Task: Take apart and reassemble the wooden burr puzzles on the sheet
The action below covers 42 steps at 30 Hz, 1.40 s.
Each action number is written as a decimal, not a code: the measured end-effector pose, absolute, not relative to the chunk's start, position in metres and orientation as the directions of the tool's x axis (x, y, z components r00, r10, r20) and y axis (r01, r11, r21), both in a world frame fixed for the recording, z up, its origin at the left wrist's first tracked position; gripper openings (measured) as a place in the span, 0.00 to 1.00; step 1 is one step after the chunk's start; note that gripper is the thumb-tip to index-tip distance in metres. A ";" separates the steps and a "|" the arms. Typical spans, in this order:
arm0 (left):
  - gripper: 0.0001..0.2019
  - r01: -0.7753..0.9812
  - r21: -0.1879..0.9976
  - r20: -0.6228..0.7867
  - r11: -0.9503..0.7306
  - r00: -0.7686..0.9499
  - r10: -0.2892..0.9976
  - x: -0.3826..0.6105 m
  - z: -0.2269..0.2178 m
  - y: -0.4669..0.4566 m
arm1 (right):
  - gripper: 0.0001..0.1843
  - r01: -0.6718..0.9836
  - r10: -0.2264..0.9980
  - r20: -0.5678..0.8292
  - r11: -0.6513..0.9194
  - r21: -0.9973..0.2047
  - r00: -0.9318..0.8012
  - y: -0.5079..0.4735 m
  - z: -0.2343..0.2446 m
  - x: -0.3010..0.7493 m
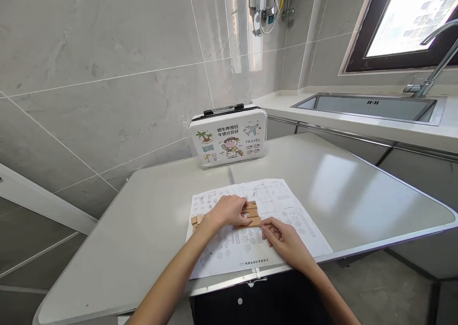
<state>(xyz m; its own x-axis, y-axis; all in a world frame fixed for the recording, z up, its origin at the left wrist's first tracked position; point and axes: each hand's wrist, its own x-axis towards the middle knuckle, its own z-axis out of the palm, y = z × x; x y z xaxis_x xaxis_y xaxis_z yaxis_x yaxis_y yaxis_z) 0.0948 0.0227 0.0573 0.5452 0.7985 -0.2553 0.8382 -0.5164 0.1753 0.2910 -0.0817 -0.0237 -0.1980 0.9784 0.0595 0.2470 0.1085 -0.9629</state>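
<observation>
Several light-brown wooden pieces [253, 213] lie side by side as a flat group on a printed paper sheet [257, 254]. My left hand [231, 209] reaches over them from the left, its thumb along the nearest piece and its fingers bent over the far side. The palm hides the left part of the group. At the right end of the nearest piece are the fingertips of my right hand [284, 239], curled and pressed together. Whether a small part is pinched there I cannot make out. Small wooden blocks [196, 221] sit left of my left wrist, partly behind the forearm.
The sheet lies on a pale folding table [150, 229] with a centre seam and metal edge. At the back stands a white printed carrying case [229, 139] with a black handle. To the right is a counter with a sink [372, 106] and tap [429, 77].
</observation>
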 end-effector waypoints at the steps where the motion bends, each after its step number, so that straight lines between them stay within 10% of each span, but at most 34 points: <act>1: 0.16 0.832 0.205 -0.240 -0.515 0.553 0.798 0.098 0.055 0.018 | 0.20 0.246 0.978 0.062 0.111 -0.963 -0.200 -0.082 -0.023 0.291; 7: 0.14 0.752 0.459 -0.003 -0.473 0.534 0.846 0.091 0.033 0.002 | 0.20 0.291 0.984 0.114 0.150 -0.945 -0.138 -0.081 -0.025 0.291; 15: 0.12 0.769 0.427 0.237 -0.476 0.413 0.879 0.085 -0.002 0.004 | 0.11 0.501 0.952 0.305 0.276 -0.820 -0.026 -0.077 -0.043 0.290; 26: 0.18 0.714 0.466 0.276 -0.522 0.443 0.853 0.084 -0.014 0.002 | 0.11 0.591 0.954 0.288 0.280 -0.757 -0.083 -0.082 -0.046 0.286; 32: 0.20 0.618 0.672 0.181 -0.408 0.397 0.900 0.082 -0.009 -0.002 | 0.13 0.563 0.951 0.292 0.298 -0.771 -0.104 -0.083 -0.050 0.288; 42: 0.23 -0.022 1.000 0.028 -0.021 0.376 0.926 0.091 -0.011 -0.001 | 0.20 0.350 0.961 0.271 0.232 -0.908 0.064 -0.078 -0.047 0.294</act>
<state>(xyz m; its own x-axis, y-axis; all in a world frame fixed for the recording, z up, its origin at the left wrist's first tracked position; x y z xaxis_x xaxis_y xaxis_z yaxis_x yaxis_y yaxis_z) 0.0911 -0.0013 -0.0107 0.3755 0.9264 0.0278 -0.0225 -0.0209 0.9995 0.2937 -0.0776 -0.0470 0.0642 0.9606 0.2706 0.3498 0.2323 -0.9076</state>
